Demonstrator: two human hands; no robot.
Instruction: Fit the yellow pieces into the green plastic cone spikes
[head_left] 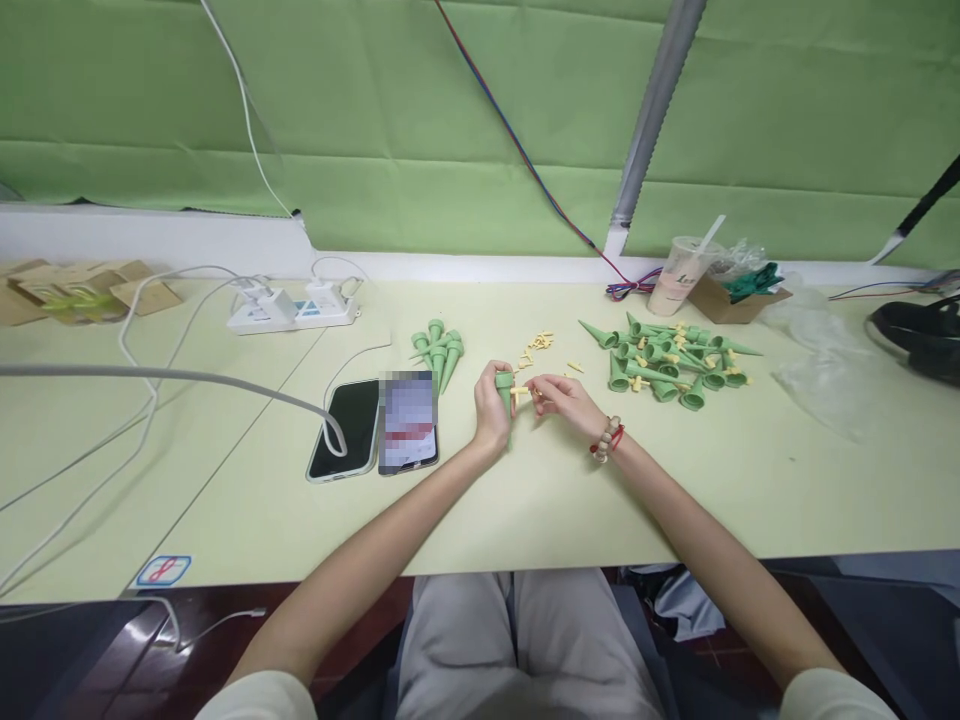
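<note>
The green cone (pixel 505 381) stands roughly upright in front of me, wide end up, my left hand (pixel 489 412) wrapped around it, with a yellow peg (pixel 520 391) jutting from its right side. My right hand (pixel 564 397) has its fingertips drawn together by the peg's outer end; I cannot tell whether they grip it. To work well here, I'd brace the cone firmly below its rim and push the peg straight along its own line, since a skewed push could bend it. Loose yellow pegs (pixel 541 342) lie just beyond my hands on the tabletop (pixel 510 520), easy to pick up singly. Farther right sits a pile of green cones (pixel 665 390), many with pegs; the small cluster of cones (pixel 437 350) far left is best left undisturbed, as are the two phones (pixel 352 425) nearer me.
</note>
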